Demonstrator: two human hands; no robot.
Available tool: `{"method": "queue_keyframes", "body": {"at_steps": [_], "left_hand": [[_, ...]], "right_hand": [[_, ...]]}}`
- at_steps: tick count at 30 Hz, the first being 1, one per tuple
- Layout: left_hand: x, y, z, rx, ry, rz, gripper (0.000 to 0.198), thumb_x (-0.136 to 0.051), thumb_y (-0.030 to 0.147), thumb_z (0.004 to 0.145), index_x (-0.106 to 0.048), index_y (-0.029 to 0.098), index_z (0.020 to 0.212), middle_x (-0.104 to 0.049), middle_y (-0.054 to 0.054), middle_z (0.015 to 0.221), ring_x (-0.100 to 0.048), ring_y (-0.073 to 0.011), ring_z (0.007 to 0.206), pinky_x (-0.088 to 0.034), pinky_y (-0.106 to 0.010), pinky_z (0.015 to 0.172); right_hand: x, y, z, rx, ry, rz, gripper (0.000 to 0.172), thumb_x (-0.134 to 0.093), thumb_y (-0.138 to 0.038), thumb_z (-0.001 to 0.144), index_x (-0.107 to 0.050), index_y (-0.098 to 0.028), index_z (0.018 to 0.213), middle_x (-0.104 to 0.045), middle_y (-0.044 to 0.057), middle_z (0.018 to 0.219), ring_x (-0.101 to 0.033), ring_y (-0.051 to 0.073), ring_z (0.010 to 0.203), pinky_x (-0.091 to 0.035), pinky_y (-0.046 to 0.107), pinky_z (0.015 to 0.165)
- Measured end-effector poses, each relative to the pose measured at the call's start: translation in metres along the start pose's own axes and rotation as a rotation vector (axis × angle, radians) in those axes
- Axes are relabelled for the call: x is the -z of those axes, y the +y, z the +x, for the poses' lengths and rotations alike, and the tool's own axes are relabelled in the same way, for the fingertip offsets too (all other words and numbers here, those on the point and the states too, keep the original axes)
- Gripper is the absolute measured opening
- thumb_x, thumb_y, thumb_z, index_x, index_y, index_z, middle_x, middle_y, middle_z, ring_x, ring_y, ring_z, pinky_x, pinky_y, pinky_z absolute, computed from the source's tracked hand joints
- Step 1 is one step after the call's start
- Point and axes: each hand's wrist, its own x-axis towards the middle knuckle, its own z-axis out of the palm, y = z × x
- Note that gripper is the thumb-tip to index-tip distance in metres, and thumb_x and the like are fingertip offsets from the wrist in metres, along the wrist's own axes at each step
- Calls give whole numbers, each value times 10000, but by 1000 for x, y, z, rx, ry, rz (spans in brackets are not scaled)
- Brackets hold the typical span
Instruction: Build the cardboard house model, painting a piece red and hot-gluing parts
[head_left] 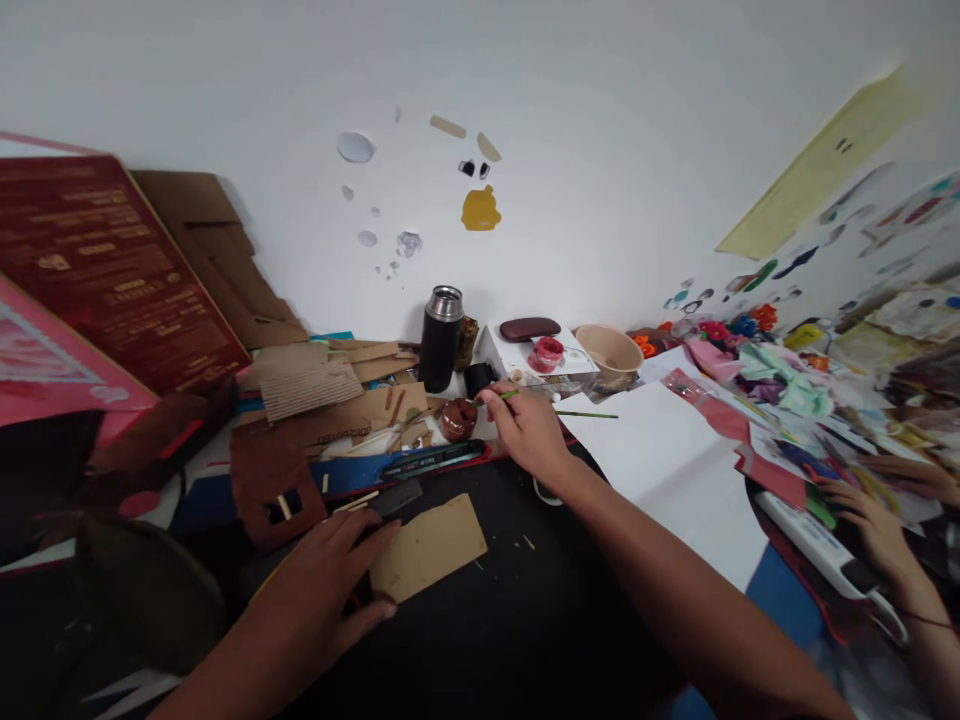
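My right hand [527, 428] is closed in a pinch on a thin paintbrush [508, 395] with a green handle. The brush's tip end is at the mouth of a small jar of brown paint [459, 420]. My left hand [337, 570] holds a flat, plain brown cardboard piece [433, 548] by its left edge, thumb and index finger apart on it. That piece lies on the black table surface [525, 620]. A brown-painted cardboard piece [274, 480] with a cut-out window lies beyond my left hand.
Behind the paint stand a black flask [441, 340], a jar of red paint [546, 353] and a beige bowl [609, 352]. Cardboard scraps [311, 382] pile up at left. White paper [667, 470] lies at right, near another person's hand [870, 520] and a white power strip [814, 548].
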Motion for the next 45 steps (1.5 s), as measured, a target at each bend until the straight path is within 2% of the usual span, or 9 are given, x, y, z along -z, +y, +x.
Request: {"method": "queue_keyframes", "body": {"at_steps": [7, 10, 16, 24, 32, 37, 40, 45], "left_hand": [[-7, -5, -3, -5, 25, 22, 662, -787, 459, 858, -623, 344, 1489, -694, -109, 1416, -678, -348, 1248, -572, -466, 1024], [-4, -3, -1, -15, 8, 25, 687, -800, 449, 843, -619, 332, 1495, -704, -109, 1402, -686, -343, 1238, -574, -458, 1025], [-6, 0, -2, 16, -2, 25, 700, -803, 388, 832, -611, 319, 1501, -686, -105, 1440, -654, -354, 1297, -537, -495, 1096], [-6, -1, 0, -10, -5, 15, 687, -787, 385, 845, -608, 295, 1502, -680, -127, 1435, -644, -368, 1311, -538, -524, 1095], [-2, 4, 3, -1, -6, 6, 645, -783, 381, 848, -633, 276, 1466, -677, -123, 1427, -626, -353, 1319, -514, -503, 1113], [-3, 4, 2, -2, 20, 4, 624, -765, 394, 871, -628, 276, 1468, -669, -123, 1436, -625, -351, 1319, -504, -497, 1120], [-3, 4, 2, -3, 20, -7, 635, -773, 379, 863, -623, 273, 1471, -673, -119, 1427, -633, -348, 1308, -515, -491, 1113], [-2, 2, 2, -5, -4, 14, 670, -793, 377, 847, -620, 261, 1484, -663, -139, 1444, -627, -360, 1326, -523, -504, 1112]], "right_hand": [[11, -7, 5, 93, -148, -89, 329, -425, -333, 1122, -717, -200, 1047, -783, 86, 999, -718, 247, 911, -491, 347, 811], [13, -8, 8, 96, -169, -103, 328, -430, -326, 1120, -722, -193, 1054, -786, 90, 999, -722, 251, 904, -492, 351, 808], [16, -9, 12, 29, -116, -62, 330, -458, -364, 1113, -728, -202, 1014, -774, 67, 884, -707, 237, 812, -480, 341, 772], [9, 9, 4, -226, 58, 179, 374, -502, -510, 1084, -716, -233, 955, -707, 14, 706, -655, 201, 601, -473, 295, 611], [0, 7, -4, -186, -16, 110, 401, -484, -470, 1092, -677, -231, 834, -643, 0, 608, -652, 208, 624, -443, 291, 630], [0, 4, -9, -175, -27, 94, 425, -484, -440, 1097, -633, -228, 760, -662, 11, 650, -652, 203, 639, -441, 295, 650], [0, 4, -13, -165, -32, 105, 389, -498, -424, 1094, -670, -221, 810, -717, 22, 739, -676, 203, 687, -454, 293, 670], [-2, 4, -20, -171, -31, 128, 280, -554, -412, 1068, -738, -212, 1000, -769, 33, 818, -708, 210, 727, -478, 296, 698]]}}
